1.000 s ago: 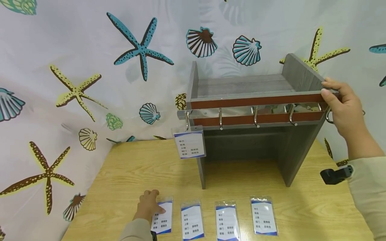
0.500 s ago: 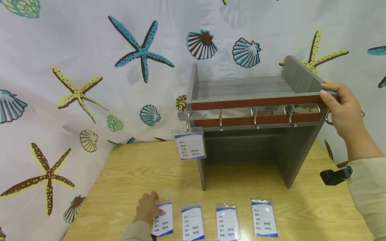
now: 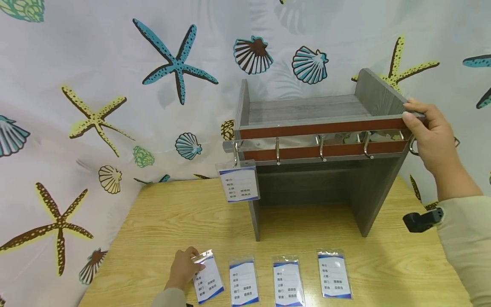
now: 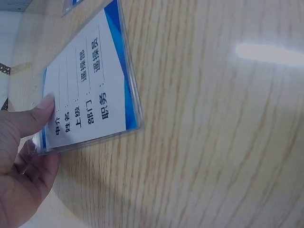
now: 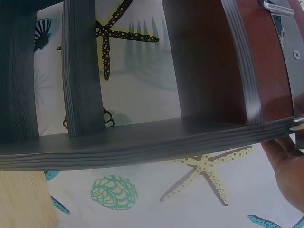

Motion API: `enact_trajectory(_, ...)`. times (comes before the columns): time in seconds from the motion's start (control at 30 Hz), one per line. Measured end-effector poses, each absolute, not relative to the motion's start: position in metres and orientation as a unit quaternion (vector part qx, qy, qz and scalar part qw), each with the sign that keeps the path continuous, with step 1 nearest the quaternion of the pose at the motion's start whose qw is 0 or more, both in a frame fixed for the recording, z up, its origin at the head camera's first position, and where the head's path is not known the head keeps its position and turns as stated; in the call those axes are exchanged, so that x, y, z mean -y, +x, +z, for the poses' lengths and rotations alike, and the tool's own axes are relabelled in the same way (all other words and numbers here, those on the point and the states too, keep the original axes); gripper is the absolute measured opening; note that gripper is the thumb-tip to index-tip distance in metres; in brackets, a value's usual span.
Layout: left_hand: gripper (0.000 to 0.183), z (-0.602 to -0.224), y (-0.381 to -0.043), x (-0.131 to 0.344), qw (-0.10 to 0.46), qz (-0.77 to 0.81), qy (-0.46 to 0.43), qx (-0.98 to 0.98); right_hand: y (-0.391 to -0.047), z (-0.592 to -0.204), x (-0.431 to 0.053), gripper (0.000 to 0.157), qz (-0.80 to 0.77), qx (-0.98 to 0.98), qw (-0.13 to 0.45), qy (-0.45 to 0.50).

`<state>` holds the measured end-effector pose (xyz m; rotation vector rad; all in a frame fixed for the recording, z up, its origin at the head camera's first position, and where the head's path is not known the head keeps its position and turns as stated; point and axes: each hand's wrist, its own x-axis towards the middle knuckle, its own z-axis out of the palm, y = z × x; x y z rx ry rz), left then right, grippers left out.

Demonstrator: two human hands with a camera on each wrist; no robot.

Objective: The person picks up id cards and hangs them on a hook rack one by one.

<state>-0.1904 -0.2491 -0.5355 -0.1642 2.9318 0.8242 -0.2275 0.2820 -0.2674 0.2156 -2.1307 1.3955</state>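
My left hand (image 3: 182,267) pinches the top end of the leftmost badge holder (image 3: 208,279), thumb on its face and fingers beneath. In the left wrist view this clear badge holder (image 4: 88,90), with a white and blue printed card inside, is tilted up at the pinched end. My right hand (image 3: 435,138) grips the front right corner of a grey wooden shelf (image 3: 307,108). Along the shelf's front runs a metal hook rail (image 3: 299,143) with several hooks. Another badge holder (image 3: 238,183) hangs from the leftmost hook.
Three more badge holders lie in a row: one (image 3: 244,283) nearest the left hand, one (image 3: 288,283) in the middle, one (image 3: 334,275) at the right. The shelf stands on a wooden table (image 3: 165,221). Behind it hangs a cloth (image 3: 215,106) printed with starfish and shells.
The leftmost badge holder has turned and its top end has come up in my left hand, which has moved slightly left. My right hand keeps its grip on the shelf corner.
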Motion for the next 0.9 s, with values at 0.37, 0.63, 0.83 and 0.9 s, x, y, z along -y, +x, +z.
enact_trajectory(0.37,0.023,-0.537,-0.19,0.253,-0.033,0.384,-0.071,-0.92,-0.228,-0.267,-0.279,0.03,0.525,0.798,0.284,0.083)
enact_trajectory(0.63,0.018,-0.519,-0.187,0.251,-0.043,0.409,-0.095,-0.907,-0.227,-0.267,-0.279,0.03,0.527,0.798,0.279,0.09)
enact_trajectory(0.83,0.018,-0.501,-0.186,0.248,-0.062,0.438,-0.089,-0.892,-0.225,-0.267,-0.28,0.03,0.526,0.799,0.277,0.093)
enact_trajectory(0.9,0.018,-0.494,-0.186,0.246,-0.061,0.458,-0.087,-0.882,-0.225,-0.267,-0.281,0.03,0.527,0.798,0.278,0.091)
